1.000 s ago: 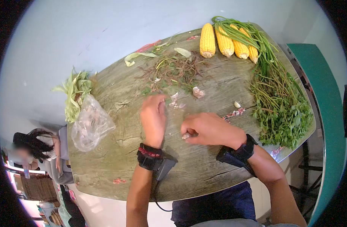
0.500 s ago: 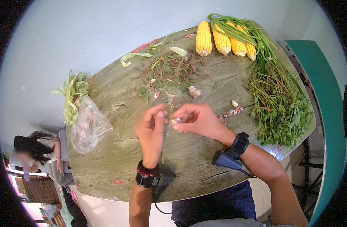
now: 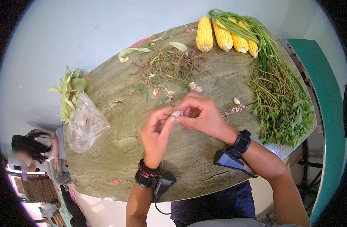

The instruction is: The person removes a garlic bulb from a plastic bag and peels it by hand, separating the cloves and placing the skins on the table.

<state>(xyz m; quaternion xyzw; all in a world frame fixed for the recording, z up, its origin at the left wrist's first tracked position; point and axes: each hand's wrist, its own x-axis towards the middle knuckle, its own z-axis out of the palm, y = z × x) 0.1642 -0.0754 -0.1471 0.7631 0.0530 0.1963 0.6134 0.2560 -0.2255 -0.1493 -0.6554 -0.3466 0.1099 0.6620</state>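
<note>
Left hand has moved in to meet the right hand; half a second ago it was apart from the garlic piece, now both hold it. So the piece has gone from a one-hand pinch to a two-hand grip, which likely suits fine work on its skin.

Piece sits above the near-middle of the worktop, between the hands. Both sets of fingers pinch it, thumbs against index fingers; the rest curl loosely. Can't tell how much skin is left on it.

Left of the hands: clear plastic bag. Right: one pale clove, loose, then leafy greens. Just beyond the fingers: skin scraps and more garlic. Farther: stem trimmings. Far edge: corn cobs.
</note>
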